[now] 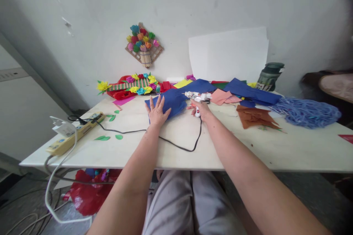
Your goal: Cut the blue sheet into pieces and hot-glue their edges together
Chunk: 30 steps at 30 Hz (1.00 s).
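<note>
My left hand (157, 110) lies flat with fingers spread on a piece of blue crepe paper (173, 102) on the white table (171, 143). Just to its right, my right hand (200, 109) is closed round the handle of a white hot glue gun (197, 97), whose nozzle points left over the blue paper. The gun's black cord (176, 144) loops across the table toward the left.
A yellow power strip (75, 132) sits at the table's left edge, with green paper leaves (106, 137) nearby. Brown paper (255, 116), blue shredded material (307, 112), a dark green bottle (270, 76), coloured sheets and paper-flower crafts (132, 85) crowd the back. A red bag (88, 192) lies on the floor.
</note>
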Each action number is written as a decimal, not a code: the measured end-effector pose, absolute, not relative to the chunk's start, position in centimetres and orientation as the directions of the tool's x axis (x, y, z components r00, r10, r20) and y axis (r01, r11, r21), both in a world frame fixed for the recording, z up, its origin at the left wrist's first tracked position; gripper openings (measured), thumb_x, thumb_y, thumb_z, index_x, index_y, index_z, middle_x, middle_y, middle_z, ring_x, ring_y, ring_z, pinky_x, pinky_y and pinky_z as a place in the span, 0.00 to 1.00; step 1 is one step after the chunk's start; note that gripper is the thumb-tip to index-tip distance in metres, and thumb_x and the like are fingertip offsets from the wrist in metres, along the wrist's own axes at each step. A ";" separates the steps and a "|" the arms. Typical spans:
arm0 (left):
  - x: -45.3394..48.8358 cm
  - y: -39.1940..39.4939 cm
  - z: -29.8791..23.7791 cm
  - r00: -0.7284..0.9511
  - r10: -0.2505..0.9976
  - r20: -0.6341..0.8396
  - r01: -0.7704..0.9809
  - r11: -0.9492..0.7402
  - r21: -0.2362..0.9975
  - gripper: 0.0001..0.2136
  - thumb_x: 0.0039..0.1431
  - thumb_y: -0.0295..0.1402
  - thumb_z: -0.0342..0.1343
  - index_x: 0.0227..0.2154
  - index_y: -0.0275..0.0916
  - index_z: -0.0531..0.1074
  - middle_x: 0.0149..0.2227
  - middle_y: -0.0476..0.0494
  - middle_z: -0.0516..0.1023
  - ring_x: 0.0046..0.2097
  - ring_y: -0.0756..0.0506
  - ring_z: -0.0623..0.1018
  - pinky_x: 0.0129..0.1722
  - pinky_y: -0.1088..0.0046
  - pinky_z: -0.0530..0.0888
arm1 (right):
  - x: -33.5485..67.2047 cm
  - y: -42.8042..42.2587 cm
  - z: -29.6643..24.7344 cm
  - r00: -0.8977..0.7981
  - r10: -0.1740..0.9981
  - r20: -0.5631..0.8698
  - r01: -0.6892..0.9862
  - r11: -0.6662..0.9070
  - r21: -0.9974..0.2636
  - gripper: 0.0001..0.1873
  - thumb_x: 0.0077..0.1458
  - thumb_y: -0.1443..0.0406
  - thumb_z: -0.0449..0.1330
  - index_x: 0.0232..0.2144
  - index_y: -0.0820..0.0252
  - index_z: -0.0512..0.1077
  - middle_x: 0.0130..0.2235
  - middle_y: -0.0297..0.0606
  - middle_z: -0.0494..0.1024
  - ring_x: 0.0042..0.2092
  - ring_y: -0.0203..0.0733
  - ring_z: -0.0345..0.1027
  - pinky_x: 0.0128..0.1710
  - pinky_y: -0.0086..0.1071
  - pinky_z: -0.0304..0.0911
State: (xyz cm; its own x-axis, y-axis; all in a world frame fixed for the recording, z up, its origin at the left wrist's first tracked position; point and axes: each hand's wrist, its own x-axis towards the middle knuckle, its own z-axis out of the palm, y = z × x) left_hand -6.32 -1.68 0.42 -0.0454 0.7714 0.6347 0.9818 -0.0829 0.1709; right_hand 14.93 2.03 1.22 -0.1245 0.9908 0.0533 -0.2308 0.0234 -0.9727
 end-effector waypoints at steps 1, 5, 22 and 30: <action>-6.1 -1.8 0.5 0.023 0.764 0.645 0.982 -0.138 0.129 0.29 0.54 0.45 0.48 0.59 0.47 0.53 0.61 0.51 0.54 0.64 0.39 0.37 0.59 0.50 0.34 | 14.9 2.0 1.2 -0.122 0.991 0.052 -0.228 0.023 -0.973 0.14 0.51 0.57 0.60 0.27 0.63 0.65 0.24 0.39 0.77 0.13 0.31 0.63 0.09 0.23 0.55; -5.2 -2.0 0.6 0.310 0.737 0.601 0.924 -0.382 -0.008 0.26 0.57 0.40 0.45 0.59 0.45 0.52 0.56 0.50 0.65 0.64 0.43 0.41 0.60 0.52 0.35 | 14.9 1.9 1.3 -0.113 0.993 0.046 -0.221 0.020 -0.975 0.13 0.51 0.58 0.59 0.29 0.63 0.66 0.23 0.37 0.76 0.13 0.31 0.62 0.09 0.23 0.54; -4.4 -1.3 -0.2 0.468 0.754 0.460 0.863 -0.501 -0.057 0.31 0.57 0.42 0.44 0.61 0.37 0.45 0.51 0.47 0.71 0.62 0.44 0.51 0.61 0.54 0.36 | 14.9 2.3 0.9 -0.138 0.988 0.073 -0.241 0.038 -0.970 0.11 0.51 0.59 0.59 0.31 0.62 0.66 0.23 0.37 0.77 0.12 0.31 0.62 0.09 0.23 0.56; -4.2 -1.5 -0.2 0.485 0.744 0.461 0.851 -0.522 -0.053 0.31 0.58 0.44 0.43 0.61 0.39 0.45 0.54 0.46 0.68 0.63 0.45 0.50 0.61 0.55 0.36 | 14.9 2.3 0.8 -0.138 0.987 0.080 -0.239 0.045 -0.970 0.13 0.50 0.58 0.60 0.32 0.62 0.66 0.24 0.36 0.77 0.12 0.31 0.62 0.09 0.23 0.56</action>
State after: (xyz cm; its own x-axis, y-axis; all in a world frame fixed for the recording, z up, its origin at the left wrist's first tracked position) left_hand -4.23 -1.51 -0.18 0.4848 0.7436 0.4605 0.8512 -0.5221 -0.0530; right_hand 14.91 2.33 0.81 -0.1382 0.9872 0.0799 -0.2387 0.0451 -0.9700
